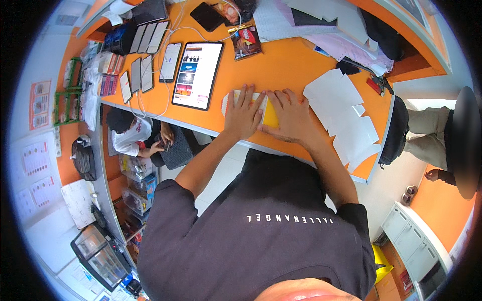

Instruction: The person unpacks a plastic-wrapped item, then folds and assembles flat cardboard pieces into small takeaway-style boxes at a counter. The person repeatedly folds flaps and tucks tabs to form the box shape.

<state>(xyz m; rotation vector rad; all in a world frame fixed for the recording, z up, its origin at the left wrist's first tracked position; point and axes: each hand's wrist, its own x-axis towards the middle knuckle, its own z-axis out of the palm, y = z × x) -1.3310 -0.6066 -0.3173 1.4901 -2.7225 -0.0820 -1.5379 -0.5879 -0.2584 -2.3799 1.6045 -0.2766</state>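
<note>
A small flat yellow and white piece (270, 118) lies on the orange table (286, 60) in front of me, partly hidden under my hands. My left hand (244, 114) rests flat on its left part, fingers stretched away from me. Over its right part lies my right hand (290, 116), fingers extended and thumb along the near edge. Neither hand is closed round anything. To the right of my right hand lie white cut paper sheets (335, 98). On the left, a tablet (198, 75) with a lit screen lies face up.
Several phones (145, 72) with white cables lie at the table's left. A red snack packet (246, 43) is beyond the tablet. Papers (281, 22) and a pink cloth (346, 47) cover the far right. A seated person (131, 133) is at left; another person (427, 133) stands at right.
</note>
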